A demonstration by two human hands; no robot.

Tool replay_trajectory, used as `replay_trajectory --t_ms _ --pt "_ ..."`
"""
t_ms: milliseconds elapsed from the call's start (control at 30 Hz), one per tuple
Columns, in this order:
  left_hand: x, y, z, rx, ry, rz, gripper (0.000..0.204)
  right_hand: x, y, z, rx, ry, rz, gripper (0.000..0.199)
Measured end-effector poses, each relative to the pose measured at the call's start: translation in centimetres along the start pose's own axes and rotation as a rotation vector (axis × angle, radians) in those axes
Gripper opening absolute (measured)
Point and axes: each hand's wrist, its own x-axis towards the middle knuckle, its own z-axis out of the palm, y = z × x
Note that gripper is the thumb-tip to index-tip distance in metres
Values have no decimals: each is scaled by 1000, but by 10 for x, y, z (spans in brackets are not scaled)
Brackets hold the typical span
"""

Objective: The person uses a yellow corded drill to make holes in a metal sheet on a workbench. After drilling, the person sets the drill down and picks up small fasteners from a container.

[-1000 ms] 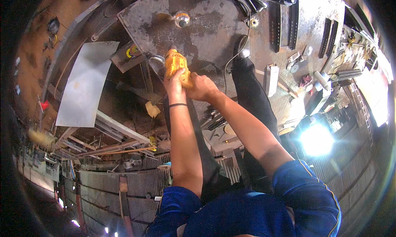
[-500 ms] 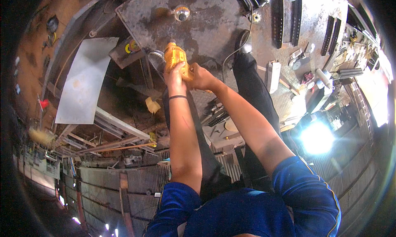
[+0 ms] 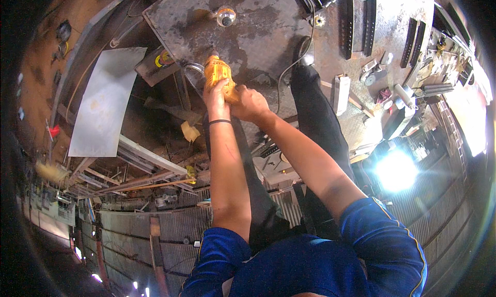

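Yellow power tool (image 3: 218, 72) in upper frame, left of centre; nose (image 3: 213, 57) toward stained metal plate (image 3: 263, 36), contact unclear. Left hand (image 3: 216, 97) and right hand (image 3: 250, 103) clasp tool's rear. Advise: firm grip, nose steady, loose cord (image 3: 280, 81) clear.

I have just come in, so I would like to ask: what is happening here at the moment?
A person is gripping a yellow power tool with both hands: the left hand on its body, the right hand at its rear. Its nose points away from the person, over a dark metal surface; whether it touches is unclear. Farther ahead is a round, shiny object. A pale sheet lies to the left.
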Motion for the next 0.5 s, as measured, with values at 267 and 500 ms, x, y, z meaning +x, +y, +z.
replay_trajectory --t_ms 267,500 --pt "-3 12 13 33 22 40 54 7 -5 -3 -27 19 -59 54" --pt "4 17 15 74 26 71 54 9 -17 -7 -15 -9 8 56"
